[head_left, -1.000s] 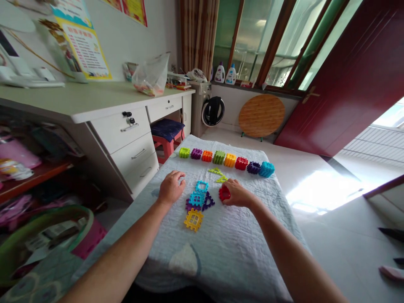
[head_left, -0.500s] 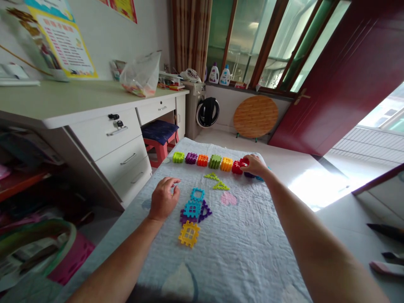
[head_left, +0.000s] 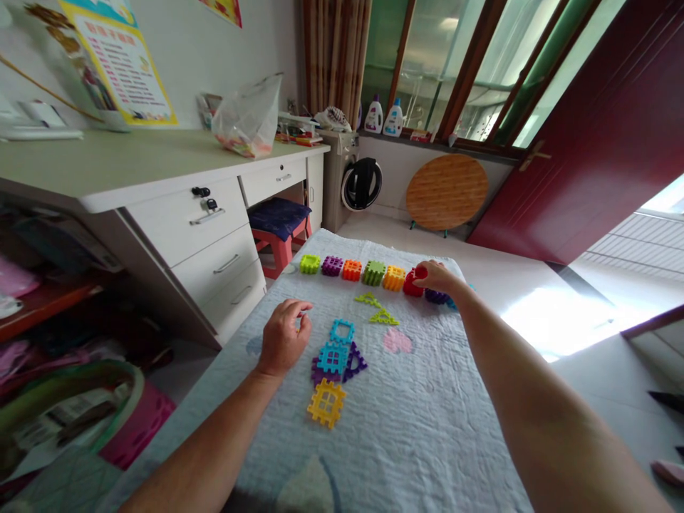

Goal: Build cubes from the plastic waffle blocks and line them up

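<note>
At the far right end of a row of toothed plastic blocks, my right hand point(head_left: 435, 276) has its fingers closed on the red block point(head_left: 413, 283). Beside it are a dark purple block point(head_left: 437, 296) and a blue piece, both partly hidden by the hand. Over the cloth on the left hovers my left hand point(head_left: 285, 336), fingers loosely curved and thumb apart, with nothing visible in it. Near it lie flat blue panels point(head_left: 332, 358), a purple triangle piece point(head_left: 355, 361) and a yellow window panel point(head_left: 326, 403). Two light green triangle pieces point(head_left: 383, 317) lie closer to the row.
Leftward in the row stand yellow point(head_left: 394, 278), green point(head_left: 374, 273), orange point(head_left: 351, 270), purple point(head_left: 332, 266) and lime point(head_left: 310, 264) blocks. A pale blue cloth point(head_left: 427, 413) covers the table. A white desk point(head_left: 187, 214) and a red stool point(head_left: 281, 249) stand to the left.
The whole view has shifted, so things appear a little farther right. My right hand stays at the red block, and more of the dark purple block shows beside it. My left hand keeps its pose.
</note>
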Tool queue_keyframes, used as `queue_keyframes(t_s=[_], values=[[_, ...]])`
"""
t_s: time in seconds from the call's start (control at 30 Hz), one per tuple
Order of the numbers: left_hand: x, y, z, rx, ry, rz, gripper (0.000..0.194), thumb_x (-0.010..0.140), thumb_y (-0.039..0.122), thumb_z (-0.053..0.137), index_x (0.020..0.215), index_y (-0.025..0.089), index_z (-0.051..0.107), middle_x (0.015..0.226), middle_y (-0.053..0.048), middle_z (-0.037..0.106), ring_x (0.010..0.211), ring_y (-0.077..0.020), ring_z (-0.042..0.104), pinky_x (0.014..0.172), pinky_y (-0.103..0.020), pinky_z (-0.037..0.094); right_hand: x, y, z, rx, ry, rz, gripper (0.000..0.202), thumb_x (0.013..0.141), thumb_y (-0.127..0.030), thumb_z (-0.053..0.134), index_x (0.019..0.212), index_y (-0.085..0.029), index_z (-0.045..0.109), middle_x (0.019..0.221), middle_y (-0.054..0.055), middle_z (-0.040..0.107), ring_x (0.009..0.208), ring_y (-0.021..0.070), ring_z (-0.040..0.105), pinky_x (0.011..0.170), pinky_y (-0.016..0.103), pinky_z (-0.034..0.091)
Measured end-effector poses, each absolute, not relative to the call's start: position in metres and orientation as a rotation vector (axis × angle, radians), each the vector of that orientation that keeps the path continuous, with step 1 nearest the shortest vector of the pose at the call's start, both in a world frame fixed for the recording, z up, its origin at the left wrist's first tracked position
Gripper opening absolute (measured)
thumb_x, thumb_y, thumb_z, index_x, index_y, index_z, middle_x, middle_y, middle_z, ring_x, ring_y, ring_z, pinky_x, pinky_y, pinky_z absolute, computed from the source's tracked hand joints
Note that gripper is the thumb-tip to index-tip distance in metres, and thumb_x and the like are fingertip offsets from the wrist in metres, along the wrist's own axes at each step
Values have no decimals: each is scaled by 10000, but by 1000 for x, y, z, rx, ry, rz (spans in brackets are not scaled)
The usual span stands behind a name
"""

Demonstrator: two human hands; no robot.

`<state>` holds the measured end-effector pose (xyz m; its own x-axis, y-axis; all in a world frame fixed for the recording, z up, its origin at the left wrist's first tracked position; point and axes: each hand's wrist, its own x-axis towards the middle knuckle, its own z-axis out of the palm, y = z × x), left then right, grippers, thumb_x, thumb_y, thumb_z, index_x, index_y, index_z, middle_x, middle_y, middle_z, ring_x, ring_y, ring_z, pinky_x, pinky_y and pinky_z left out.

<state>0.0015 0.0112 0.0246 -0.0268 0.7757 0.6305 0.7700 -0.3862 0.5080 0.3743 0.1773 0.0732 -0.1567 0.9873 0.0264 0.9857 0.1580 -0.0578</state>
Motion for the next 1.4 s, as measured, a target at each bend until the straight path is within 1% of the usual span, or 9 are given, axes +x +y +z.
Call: queue_keyframes(t_s=[0.17,0.37,0.47,0.63,0.8,0.93,1.0,1.17,1.4], values=[[0,11,27,2164,1743,1408,198,792,104,469,912,190,601,911,-57,644,812,-193,603,804,-341,507,371,155,76,-1900,-2190,20,596,707,-383,668,1251,-160,569,1223,149,551,1116,318,489,909,398,406],[2,9,27,2170,1726,1388,194,785,106,477,910,192,598,898,-52,636,803,-190,599,803,-333,504,331,90,56,-1514,-2342,194,399,774,-294,604,1152,-169,608,1142,116,603,1070,260,537,954,379,384],[3,8,26,2172,1713,1394,199,783,101,473,912,187,598,894,-53,634,798,-189,598,792,-331,508,303,67,38,-1479,-2414,260,420,763,-259,625,1170,-161,598,1171,125,604,1088,260,536,956,378,379],[0,6,25,2158,1713,1416,197,783,93,467,901,180,598,894,-58,635,820,-192,604,794,-328,512,276,55,28,-1627,-2435,207,334,755,-183,590,1080,-141,651,1057,123,629,979,229,568,903,321,395],[-1,6,26,2140,1713,1415,199,781,87,470,903,186,591,890,-51,632,816,-186,607,787,-319,515,272,48,36,-1657,-2412,195,205,792,-174,498,862,-170,691,851,79,663,784,189,580,719,273,399],[1,6,26,2148,1694,1414,209,776,77,468,904,188,590,884,-48,630,808,-184,608,786,-318,513,274,47,35,-1659,-2264,361,325,807,-152,444,1054,-176,653,715,14,658,660,153,566,654,249,396],[2,6,26,2151,1691,1420,208,776,77,468,901,188,591,878,-49,629,806,-186,608,788,-323,512,277,49,32,-1675,-2243,376,373,804,-172,474,1150,-168,612,761,21,663,703,158,581,689,254,415],[1,6,27,2146,1687,1415,206,781,82,473,911,193,590,881,-45,629,816,-187,609,795,-320,510,278,67,34,-1793,-2271,89,303,809,-299,564,1057,-159,670,1052,132,621,968,242,567,875,336,408],[2,8,24,2171,1668,1423,213,782,69,475,915,189,590,885,-47,629,823,-188,601,796,-321,503,244,102,34,-1824,-2367,121,381,816,-214,552,1189,-182,620,1107,127,607,1031,254,542,891,330,403]])
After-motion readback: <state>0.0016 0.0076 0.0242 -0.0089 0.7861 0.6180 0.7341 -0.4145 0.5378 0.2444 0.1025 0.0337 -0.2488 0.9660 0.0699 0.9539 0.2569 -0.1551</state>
